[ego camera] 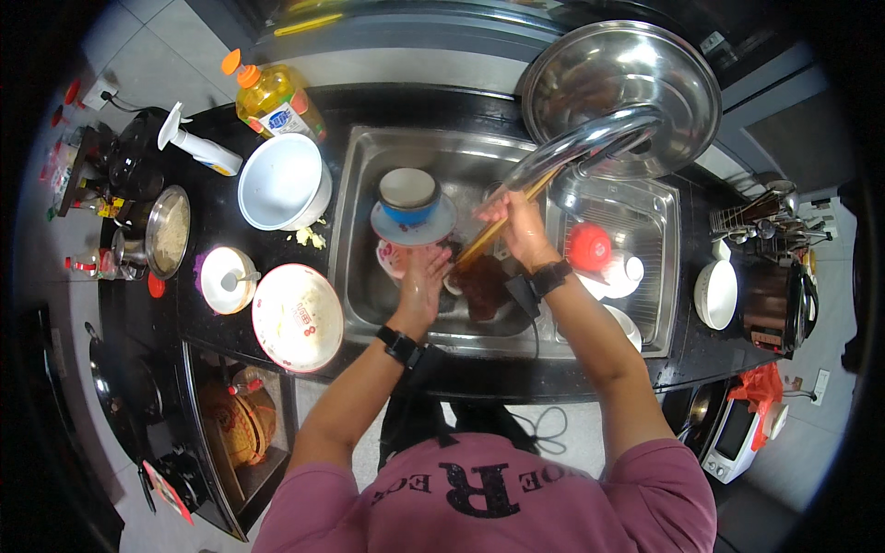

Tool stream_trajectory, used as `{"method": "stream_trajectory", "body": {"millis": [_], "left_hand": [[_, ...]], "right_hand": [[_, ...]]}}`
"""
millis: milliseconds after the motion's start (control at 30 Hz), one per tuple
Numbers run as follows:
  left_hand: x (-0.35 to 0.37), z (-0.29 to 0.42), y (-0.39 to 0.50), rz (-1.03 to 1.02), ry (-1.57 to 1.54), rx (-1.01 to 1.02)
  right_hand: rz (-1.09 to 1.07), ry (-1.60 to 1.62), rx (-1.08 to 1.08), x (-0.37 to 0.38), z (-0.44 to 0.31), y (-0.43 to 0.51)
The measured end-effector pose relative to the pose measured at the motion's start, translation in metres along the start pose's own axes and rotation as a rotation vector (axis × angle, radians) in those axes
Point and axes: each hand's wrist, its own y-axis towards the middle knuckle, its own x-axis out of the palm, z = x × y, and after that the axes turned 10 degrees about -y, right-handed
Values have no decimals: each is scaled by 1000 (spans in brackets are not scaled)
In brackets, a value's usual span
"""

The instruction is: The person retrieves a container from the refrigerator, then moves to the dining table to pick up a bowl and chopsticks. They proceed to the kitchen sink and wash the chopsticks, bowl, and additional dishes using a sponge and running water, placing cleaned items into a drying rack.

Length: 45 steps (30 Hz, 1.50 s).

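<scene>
My right hand [520, 225] grips a bundle of wooden chopsticks [494, 231], slanted under the curved metal faucet [588, 142]. In the left basin of the steel sink [351, 228], my left hand [423, 280] is held with nothing in its grasp, its fingers near the lower chopstick ends. Beyond it, bowls, one of them blue [409, 213], stand stacked on a plate [387, 231]. A patterned dish [391, 258] is partly hidden by my left hand. A dark brown cloth or similar soft thing [484, 294] lies in the basin between my hands.
On the right drainboard [664, 276] are a red bowl [589, 247] and white bowls [622, 273]. A large steel lid or basin [622, 76] leans behind the faucet. Left of the sink stand a white pot [282, 183], a red-rimmed plate [299, 318] and a soap bottle [276, 104].
</scene>
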Motion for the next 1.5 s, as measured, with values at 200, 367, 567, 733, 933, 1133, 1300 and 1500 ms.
{"method": "stream_trajectory", "body": {"millis": [200, 367, 567, 733, 933, 1133, 1300, 1500], "left_hand": [[22, -30, 1, 43, -398, -141], [43, -1, -27, 4, 127, -458], [44, 9, 6, -360, -257, -73], [31, -19, 19, -367, -401, -79], [42, -38, 11, -360, -208, -47], [38, -35, 6, -332, -200, -59], [36, -35, 7, -289, -186, -138], [41, -29, -2, -280, -36, -118]], "right_hand": [[94, -281, 147, 64, 12, -43], [128, -576, 250, 58, 5, -36], [-167, -978, -111, 65, 25, -45], [250, -1208, -506, 80, 62, -61], [-27, -1367, -475, 32, 53, -48], [4, -1090, -419, 22, 80, -50], [-58, -1080, -239, 29, 76, -53], [136, -913, -373, 38, 81, -53]]}}
